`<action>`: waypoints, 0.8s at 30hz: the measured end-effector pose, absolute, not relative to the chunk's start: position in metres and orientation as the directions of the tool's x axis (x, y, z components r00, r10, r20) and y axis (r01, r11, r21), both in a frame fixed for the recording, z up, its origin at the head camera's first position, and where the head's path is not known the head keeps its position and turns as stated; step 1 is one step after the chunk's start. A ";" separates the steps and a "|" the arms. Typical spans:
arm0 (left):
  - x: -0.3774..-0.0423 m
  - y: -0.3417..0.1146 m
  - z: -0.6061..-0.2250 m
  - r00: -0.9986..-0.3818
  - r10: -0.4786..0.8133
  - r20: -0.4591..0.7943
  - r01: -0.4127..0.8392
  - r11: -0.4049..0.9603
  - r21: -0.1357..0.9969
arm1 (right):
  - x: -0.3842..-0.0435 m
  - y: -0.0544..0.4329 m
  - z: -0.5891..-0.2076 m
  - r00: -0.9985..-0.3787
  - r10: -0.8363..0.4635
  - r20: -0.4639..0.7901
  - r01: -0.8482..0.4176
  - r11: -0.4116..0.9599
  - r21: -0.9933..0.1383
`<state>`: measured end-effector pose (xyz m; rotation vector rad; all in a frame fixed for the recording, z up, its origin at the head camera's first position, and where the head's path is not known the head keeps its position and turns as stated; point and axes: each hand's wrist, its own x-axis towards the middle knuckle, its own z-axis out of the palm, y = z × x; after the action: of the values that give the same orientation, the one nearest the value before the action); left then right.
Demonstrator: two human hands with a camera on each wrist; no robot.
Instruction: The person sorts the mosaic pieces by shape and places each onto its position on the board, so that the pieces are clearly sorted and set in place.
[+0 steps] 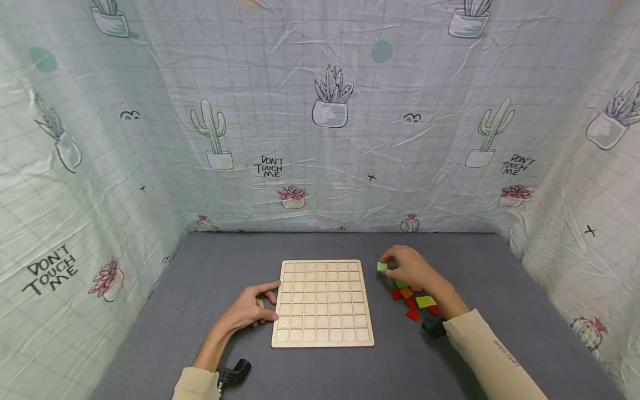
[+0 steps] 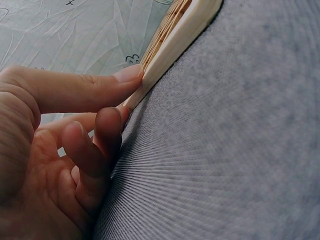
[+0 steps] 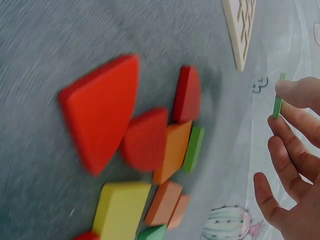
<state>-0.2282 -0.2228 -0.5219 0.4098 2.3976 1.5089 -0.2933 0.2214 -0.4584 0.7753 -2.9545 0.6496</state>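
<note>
Right hand (image 1: pixel 412 269): thumb and fingertips pinching green piece (image 1: pixel 382 266), right of grid board (image 1: pixel 322 303), towards far edge of surface (image 1: pixel 225 253) | left hand (image 1: pixel 247 306): loosely spread, touching board's left side | board: roughly midway between surface's side edges | I'd say: steady board, light pinch, piece level

A pale cloth (image 1: pixel 370 141) hangs at the back and on both sides, like three walls. It is wrinkly, with a thin checked pattern. On it are drawings of green cactuses (image 1: pixel 209 130), pink plants (image 1: pixel 292 193), white pots (image 1: pixel 220 160), green dots (image 1: pixel 382 51) and the words (image 1: pixel 269 166) "DON'T TOUCH ME". A gray table (image 1: pixel 320 375) is in front. The sides look brighter than the back.
</note>
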 end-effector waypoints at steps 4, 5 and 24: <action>-0.228 -0.223 -0.521 -0.920 0.385 -0.074 0.100 0.411 0.906 | -0.294 0.210 -0.456 -0.865 -0.485 0.123 -0.491 0.774 -0.400; -0.228 -0.224 -0.521 -0.920 0.385 -0.073 0.100 0.412 0.906 | -0.294 0.207 -0.456 -0.861 -0.492 0.125 -0.498 0.769 -0.401; -0.230 -0.225 -0.521 -0.911 0.405 -0.072 0.109 0.407 0.907 | -0.296 0.146 -0.454 -0.834 -0.545 0.092 -0.521 0.718 -0.461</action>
<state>-0.2300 -0.2249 -0.5206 0.4489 2.3860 1.5062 -0.2961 0.1460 -0.4541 0.9175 -2.9583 0.7703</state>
